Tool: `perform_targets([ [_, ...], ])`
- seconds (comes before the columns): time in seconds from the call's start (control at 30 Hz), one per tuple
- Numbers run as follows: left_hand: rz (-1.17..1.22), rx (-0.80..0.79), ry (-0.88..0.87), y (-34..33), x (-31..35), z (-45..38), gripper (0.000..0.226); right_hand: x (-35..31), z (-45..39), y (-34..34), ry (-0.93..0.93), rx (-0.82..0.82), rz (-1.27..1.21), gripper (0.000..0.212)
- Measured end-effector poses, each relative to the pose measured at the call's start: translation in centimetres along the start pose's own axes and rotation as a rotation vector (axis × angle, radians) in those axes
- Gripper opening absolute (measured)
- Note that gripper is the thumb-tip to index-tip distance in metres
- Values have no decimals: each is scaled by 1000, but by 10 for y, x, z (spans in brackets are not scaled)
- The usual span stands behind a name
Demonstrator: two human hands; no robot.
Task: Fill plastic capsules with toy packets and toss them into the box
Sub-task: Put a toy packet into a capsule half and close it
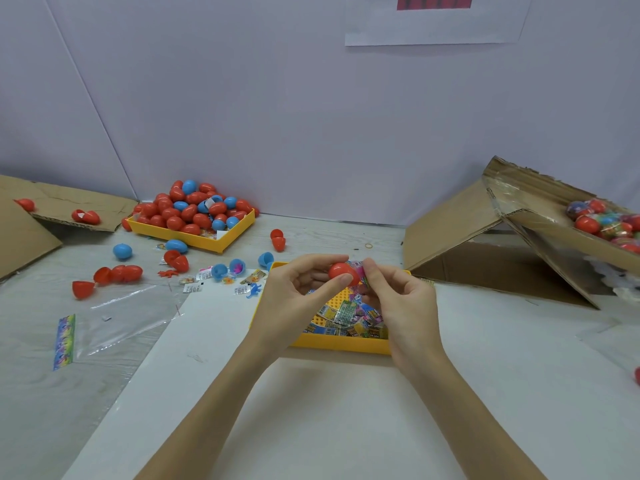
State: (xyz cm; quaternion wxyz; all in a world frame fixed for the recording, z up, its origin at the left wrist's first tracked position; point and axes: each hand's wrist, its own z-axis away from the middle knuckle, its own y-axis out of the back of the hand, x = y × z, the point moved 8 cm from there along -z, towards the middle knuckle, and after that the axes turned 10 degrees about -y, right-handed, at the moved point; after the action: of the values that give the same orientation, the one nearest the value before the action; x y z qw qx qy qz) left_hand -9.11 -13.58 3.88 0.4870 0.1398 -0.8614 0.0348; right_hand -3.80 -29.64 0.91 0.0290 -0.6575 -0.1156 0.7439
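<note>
A: Head view, largest item first?
B: Cardboard box [540, 237], right, tilted, filled capsules inside. Then yellow tray [194, 237] heaped with red and blue capsules, far left. Nearer yellow tray [341, 342] holds toy packets [346, 317].
A: Legible writing?
B: Packet print is too small to read.
A: Hand pose?
B: Left hand [298, 296] grips a red capsule [343, 273] between thumb and fingers, above the near tray. Right hand [398, 299] pinches a pink packet [360, 271] against the capsule's opening.

Glossy smooth plastic capsule [343, 273], matt corrugated cardboard box [540, 233], crinkly shiny packets [346, 315].
</note>
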Motion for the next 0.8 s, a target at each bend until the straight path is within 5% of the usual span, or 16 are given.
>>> perform_targets([
  [0.53, 42, 24, 37, 0, 1, 1, 30, -7, 6, 2, 58, 65, 92, 33],
  [0.8, 28, 30, 62, 2, -3, 0, 27, 8, 2, -12, -149, -155, -95, 25],
])
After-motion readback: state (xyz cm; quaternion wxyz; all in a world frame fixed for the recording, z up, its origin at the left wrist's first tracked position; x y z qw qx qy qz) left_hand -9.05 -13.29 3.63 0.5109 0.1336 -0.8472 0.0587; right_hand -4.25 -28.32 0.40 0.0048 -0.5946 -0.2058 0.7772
